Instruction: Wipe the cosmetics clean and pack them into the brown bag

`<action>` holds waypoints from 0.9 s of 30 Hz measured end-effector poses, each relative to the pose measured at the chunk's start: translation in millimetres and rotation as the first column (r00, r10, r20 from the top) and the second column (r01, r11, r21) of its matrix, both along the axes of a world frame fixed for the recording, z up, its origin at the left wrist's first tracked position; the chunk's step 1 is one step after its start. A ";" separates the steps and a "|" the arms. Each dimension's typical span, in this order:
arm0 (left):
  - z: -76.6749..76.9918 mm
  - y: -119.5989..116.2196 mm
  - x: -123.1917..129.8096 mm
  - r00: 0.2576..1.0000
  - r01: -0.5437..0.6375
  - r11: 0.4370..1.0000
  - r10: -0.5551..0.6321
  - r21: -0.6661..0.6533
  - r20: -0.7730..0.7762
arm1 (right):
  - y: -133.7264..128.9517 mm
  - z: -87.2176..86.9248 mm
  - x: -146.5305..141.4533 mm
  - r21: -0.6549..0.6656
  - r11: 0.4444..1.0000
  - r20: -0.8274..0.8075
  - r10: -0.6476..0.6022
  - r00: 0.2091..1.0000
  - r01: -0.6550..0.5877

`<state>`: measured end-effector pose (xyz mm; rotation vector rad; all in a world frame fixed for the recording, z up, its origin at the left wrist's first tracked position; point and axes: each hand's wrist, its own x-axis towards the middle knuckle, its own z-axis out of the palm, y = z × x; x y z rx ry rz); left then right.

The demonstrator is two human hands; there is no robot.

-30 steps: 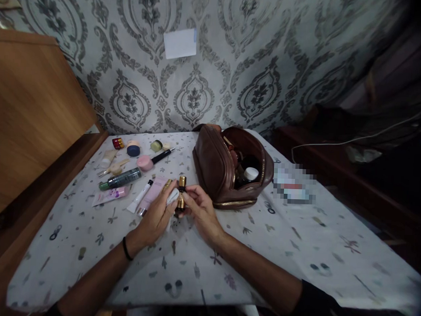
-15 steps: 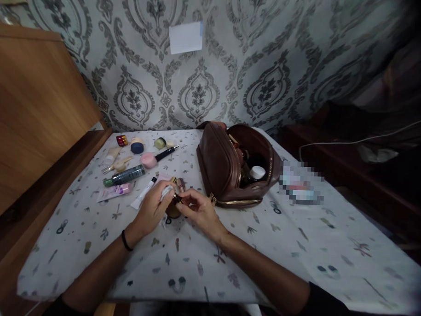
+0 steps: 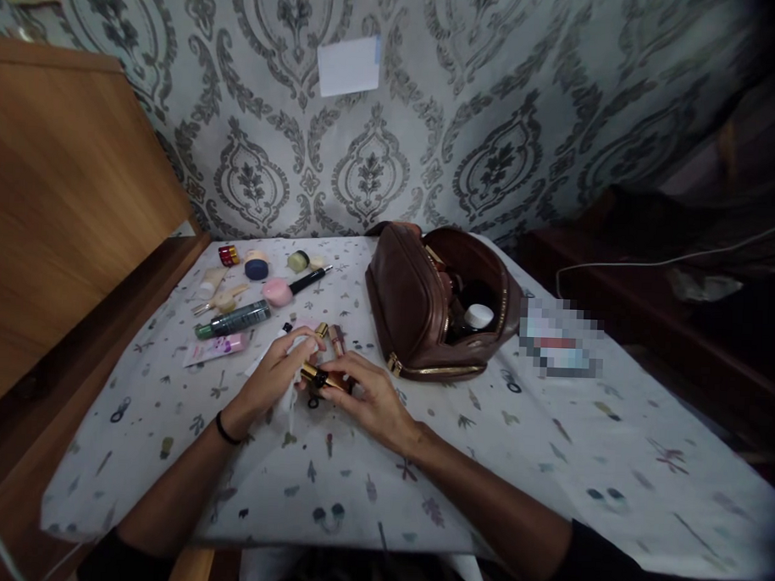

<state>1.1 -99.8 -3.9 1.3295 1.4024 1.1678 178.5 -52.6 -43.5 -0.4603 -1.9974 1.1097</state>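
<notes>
My left hand (image 3: 271, 375) is closed around a crumpled white tissue (image 3: 286, 406), pressed to the left end of a small gold-and-black cosmetic tube (image 3: 314, 374). My right hand (image 3: 377, 400) pinches that tube's other end, so it lies nearly level between both hands. Its exact kind is unclear, and fingers hide parts of it. Just beyond the fingers lie a gold-capped item (image 3: 321, 329) and a pinkish lipstick-like tube (image 3: 337, 340). A white tube with a black cap (image 3: 287, 328) is partly covered by my left hand.
An unzipped brown cosmetic bag (image 3: 403, 299) with a white-lidded jar (image 3: 479, 316) inside stands right of centre. Left lie a green-ended bottle (image 3: 240, 317), a pink tube (image 3: 220, 347), a pink-headed brush (image 3: 278, 292) and several jars. A wooden cabinet (image 3: 80, 161) borders the left.
The small tube has turned from tilted to nearly level, and its gold part now shows. My right hand has shifted slightly lower. The whole view has moved a little.
</notes>
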 end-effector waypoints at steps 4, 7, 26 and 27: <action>-1.4 -0.8 3.1 0.997 -0.018 0.998 0.014 0.059 0.073 | -3.4 0.6 -3.3 -0.199 0.980 -0.050 -0.008 0.999 -0.002; -1.3 -2.1 4.1 0.999 -0.035 0.990 0.033 0.140 0.014 | -4.5 0.1 -6.0 -0.440 0.891 -0.145 0.047 0.988 -0.106; 2.4 -1.2 1.9 0.951 -0.122 0.954 0.191 0.272 -0.242 | -0.1 7.2 -8.6 -0.708 0.646 -0.312 0.076 0.947 -0.285; 2.1 -1.0 1.4 0.955 -0.121 0.955 0.187 0.272 -0.230 | 0.0 7.1 -8.2 -0.709 0.646 -0.308 0.079 0.948 -0.284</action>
